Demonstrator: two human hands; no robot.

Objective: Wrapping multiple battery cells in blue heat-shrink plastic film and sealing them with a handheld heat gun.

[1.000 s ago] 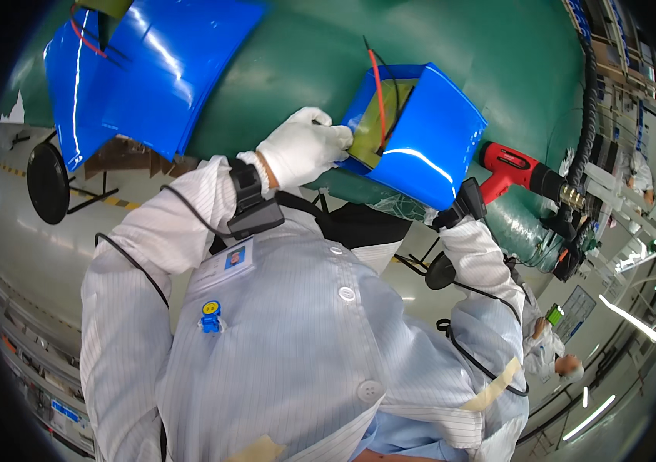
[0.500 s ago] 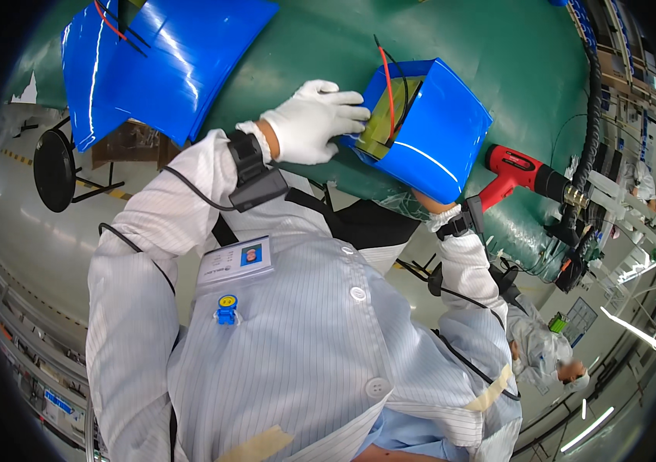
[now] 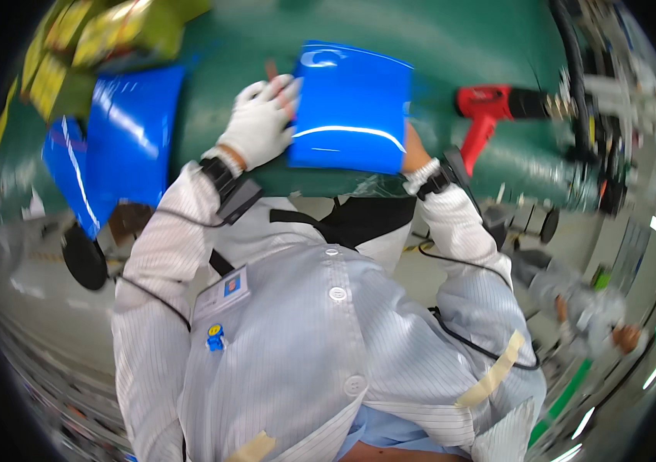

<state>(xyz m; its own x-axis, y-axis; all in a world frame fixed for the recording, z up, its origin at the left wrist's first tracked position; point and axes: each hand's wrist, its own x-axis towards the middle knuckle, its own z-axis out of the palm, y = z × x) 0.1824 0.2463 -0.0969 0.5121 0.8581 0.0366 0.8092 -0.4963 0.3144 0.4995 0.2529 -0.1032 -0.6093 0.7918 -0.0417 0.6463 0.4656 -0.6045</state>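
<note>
A glossy blue plastic sleeve (image 3: 351, 108) is held between my hands over the bench, its broad side facing up. My left hand (image 3: 257, 123), in a white glove, is at the sleeve's left end with its fingers stretched out against it, somewhat blurred. A reddish wire (image 3: 271, 69) shows beyond those fingertips. My right hand (image 3: 415, 150) grips the right end; its fingers are hidden behind the sleeve. The yellow-green block inside the sleeve is out of sight now. To the right, a red heat gun (image 3: 489, 108) lies with its nozzle pointing right.
More blue sleeves (image 3: 131, 131) lie on the green bench mat (image 3: 228, 46) at the left, overhanging the near edge. Behind them stand several yellow-green blocks (image 3: 128, 35). A black hose (image 3: 570, 69) runs along the right. A round black stool (image 3: 84, 258) stands below the bench at left.
The sleeve has turned so its open end with the wires and block no longer shows. My view has shifted, bringing the yellow-green blocks in at the left. My left hand stays at the sleeve's end.
</note>
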